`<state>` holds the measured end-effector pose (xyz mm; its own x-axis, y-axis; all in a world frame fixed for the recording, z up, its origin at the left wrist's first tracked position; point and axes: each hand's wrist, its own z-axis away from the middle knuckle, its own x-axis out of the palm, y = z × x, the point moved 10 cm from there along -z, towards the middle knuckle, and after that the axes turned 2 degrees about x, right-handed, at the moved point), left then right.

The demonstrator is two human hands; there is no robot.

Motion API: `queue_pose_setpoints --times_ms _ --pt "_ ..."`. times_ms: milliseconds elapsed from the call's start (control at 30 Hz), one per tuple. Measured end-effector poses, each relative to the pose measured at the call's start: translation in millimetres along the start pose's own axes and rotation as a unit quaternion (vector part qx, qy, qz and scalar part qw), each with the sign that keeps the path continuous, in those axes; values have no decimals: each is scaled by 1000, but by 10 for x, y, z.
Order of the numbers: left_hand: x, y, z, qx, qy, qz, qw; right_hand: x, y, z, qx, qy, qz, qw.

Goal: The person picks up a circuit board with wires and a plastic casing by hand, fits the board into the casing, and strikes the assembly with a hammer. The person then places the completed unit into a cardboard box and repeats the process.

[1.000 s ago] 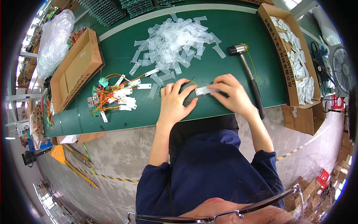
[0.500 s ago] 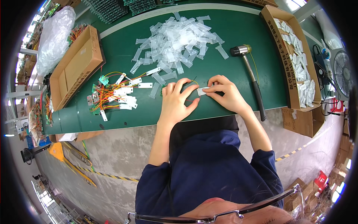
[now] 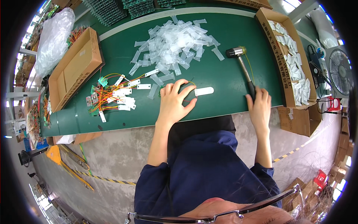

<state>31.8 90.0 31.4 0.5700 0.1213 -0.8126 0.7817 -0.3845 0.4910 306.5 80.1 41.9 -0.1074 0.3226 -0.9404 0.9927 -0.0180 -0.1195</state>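
Note:
My left hand [image 3: 173, 101] lies on the green table [image 3: 223, 93] with fingers spread, pressing down a small wired part; a yellow wire loop [image 3: 191, 82] shows by the fingertips. A white sleeved piece [image 3: 204, 90] sticks out to the right of its index finger. My right hand [image 3: 260, 105] is at the table's front edge, its fingers laid over the black end of the hammer handle [image 3: 249, 80]. The hammer's head [image 3: 235, 51] points away from me.
A heap of clear plastic sleeves [image 3: 175, 41] lies beyond my hands. Wired green boards with white tags [image 3: 112, 98] sit at the left, by an open cardboard box [image 3: 74, 71]. Another box [image 3: 278, 56] holds white pieces at the right, beside a fan [image 3: 340, 71].
My right hand has let go of the white piece and moved right onto the hammer handle. The left hand has stayed on the wired part.

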Motion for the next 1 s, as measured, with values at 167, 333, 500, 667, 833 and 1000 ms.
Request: queue_pose_setpoints --times_ms 167,333,500,667,833,1000 --pt "0 -3 -11 2 0 3 1000 56 92 -41 22 -44 -69 996" --pt "-5 -16 3 1 3 0 1000 -346 2 399 8 -148 -305 941" --pt "18 -37 13 0 -1 -1 1000 -584 -346 704 -75 -200 -322 922" --pt "14 1 0 12 3 -5 1000 -552 -493 762 -88 -203 -296 929" --pt "-4 -12 12 6 6 8 1000 -488 -537 717 -96 -201 -303 927" --pt "-17 -16 13 8 7 6 1000 -625 -687 723 -114 -179 -318 924"
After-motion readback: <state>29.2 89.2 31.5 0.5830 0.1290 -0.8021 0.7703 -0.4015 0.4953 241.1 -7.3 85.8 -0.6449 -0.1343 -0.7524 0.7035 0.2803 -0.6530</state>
